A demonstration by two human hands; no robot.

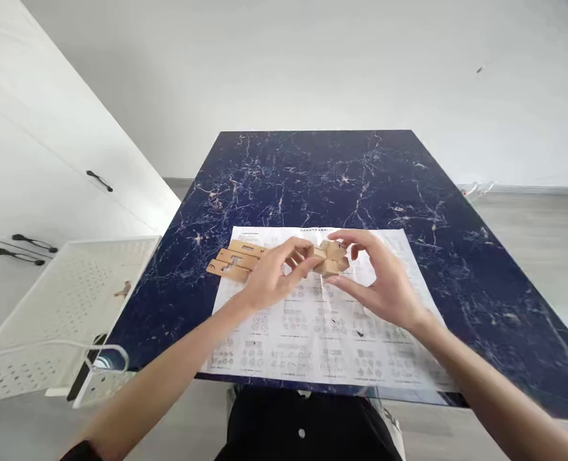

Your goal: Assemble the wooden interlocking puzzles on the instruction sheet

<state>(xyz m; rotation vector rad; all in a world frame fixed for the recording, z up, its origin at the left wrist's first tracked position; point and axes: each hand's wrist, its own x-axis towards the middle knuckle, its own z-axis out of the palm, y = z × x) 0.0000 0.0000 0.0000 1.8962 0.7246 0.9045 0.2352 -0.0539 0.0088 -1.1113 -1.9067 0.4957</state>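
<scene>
Over the upper part of a printed paper sheet (326,362), both hands are closed on light wooden blocks. My left hand (275,274) pinches a small wooden block (317,252) between thumb and fingers. Its far end meets a chunky interlocking wooden puzzle (332,266), though I cannot tell how they join. From the right, my right hand (382,282) grips that puzzle, thumb on the near side and fingers on the far side. Flat notched wooden pieces (238,257) with dark numbers lie side by side left of my left hand, which partly covers them.
The sheet carries rows of small diagrams and lies on a dark blue marbled table (312,179). At the left stands a white perforated rack (82,288) with a small brown object (123,289) on it. White cabinets (48,153) with black handles rise behind it.
</scene>
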